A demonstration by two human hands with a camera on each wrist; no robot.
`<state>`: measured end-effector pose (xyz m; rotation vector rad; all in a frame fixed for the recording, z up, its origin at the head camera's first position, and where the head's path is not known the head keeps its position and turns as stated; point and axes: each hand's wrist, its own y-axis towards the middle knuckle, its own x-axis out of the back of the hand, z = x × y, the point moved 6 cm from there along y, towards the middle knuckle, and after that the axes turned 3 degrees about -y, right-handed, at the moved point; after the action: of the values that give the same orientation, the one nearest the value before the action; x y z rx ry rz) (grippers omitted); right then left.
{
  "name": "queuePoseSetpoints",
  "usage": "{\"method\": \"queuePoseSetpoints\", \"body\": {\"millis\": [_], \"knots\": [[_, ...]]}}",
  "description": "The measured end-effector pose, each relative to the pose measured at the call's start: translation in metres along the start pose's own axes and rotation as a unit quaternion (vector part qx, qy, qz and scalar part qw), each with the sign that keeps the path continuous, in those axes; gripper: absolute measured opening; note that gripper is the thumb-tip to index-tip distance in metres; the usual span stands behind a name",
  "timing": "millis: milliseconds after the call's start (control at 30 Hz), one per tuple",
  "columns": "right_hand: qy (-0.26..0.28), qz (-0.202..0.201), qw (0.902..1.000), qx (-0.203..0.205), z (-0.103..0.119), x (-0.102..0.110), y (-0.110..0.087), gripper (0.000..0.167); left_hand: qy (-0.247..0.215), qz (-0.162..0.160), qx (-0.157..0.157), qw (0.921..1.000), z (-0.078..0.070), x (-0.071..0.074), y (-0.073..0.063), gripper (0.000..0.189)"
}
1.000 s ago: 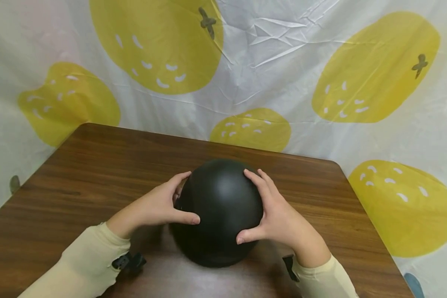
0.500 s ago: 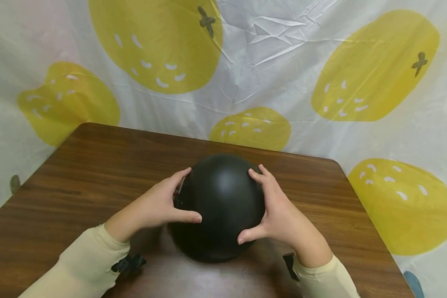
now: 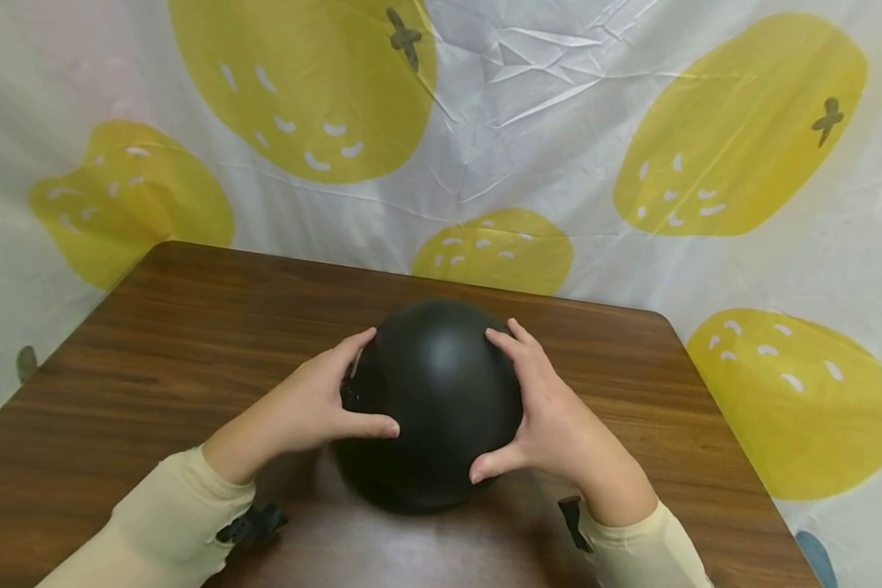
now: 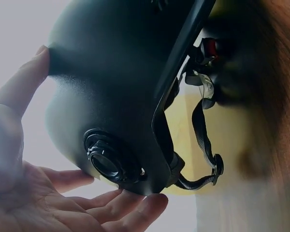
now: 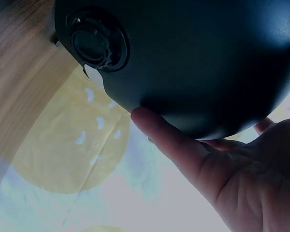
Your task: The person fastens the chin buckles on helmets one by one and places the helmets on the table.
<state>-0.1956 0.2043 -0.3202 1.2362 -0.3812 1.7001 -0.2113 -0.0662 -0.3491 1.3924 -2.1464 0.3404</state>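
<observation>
Black helmet (image 3: 444, 400), both hands' fingers (image 3: 371, 425) spread around it, chin strap (image 4: 200, 126) visible only from left wrist

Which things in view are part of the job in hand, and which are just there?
Part of the job:
- black helmet, held between left hand and right hand
- its chin strap

Just there:
- wooden table
- yellow-fruit-print cloth

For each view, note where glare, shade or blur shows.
Head: soft highlight on the black helmet, pale sheen low on the table; left wrist: background washed out, table grain soft; right wrist: right hand dimly lit, patterned cloth overexposed towards the bottom.
</observation>
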Motion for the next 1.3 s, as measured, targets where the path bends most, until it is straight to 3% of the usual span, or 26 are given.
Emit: {"method": "queuePoseSetpoints", "body": {"millis": [167,367,567,833,1100,1300], "knots": [[-0.031,0.006,0.9995,-0.001,0.002,0.003,-0.004,0.153,0.01,-0.006,0.004,0.9999,-0.002,-0.002,-0.001,0.125],[-0.033,0.007,0.9994,-0.002,0.0,0.004,-0.005,0.155,0.021,-0.015,-0.001,0.9997,-0.006,-0.003,-0.003,0.125],[-0.025,0.01,0.9995,0.019,0.002,0.003,0.0,0.172,0.036,-0.021,0.01,0.9991,-0.007,0.0,-0.006,0.126],[-0.025,0.012,0.9996,0.0,0.003,0.002,0.001,0.169,0.042,-0.03,0.002,0.9986,-0.01,0.002,-0.01,0.126],[-0.041,0.015,0.999,-0.003,0.0,0.001,0.0,0.18,0.064,-0.035,-0.004,0.9973,-0.017,0.003,-0.01,0.125],[-0.034,-0.001,0.9992,0.022,0.001,0.001,0.0,0.178,0.076,-0.039,-0.009,0.9963,-0.02,0.003,-0.01,0.124]]}}
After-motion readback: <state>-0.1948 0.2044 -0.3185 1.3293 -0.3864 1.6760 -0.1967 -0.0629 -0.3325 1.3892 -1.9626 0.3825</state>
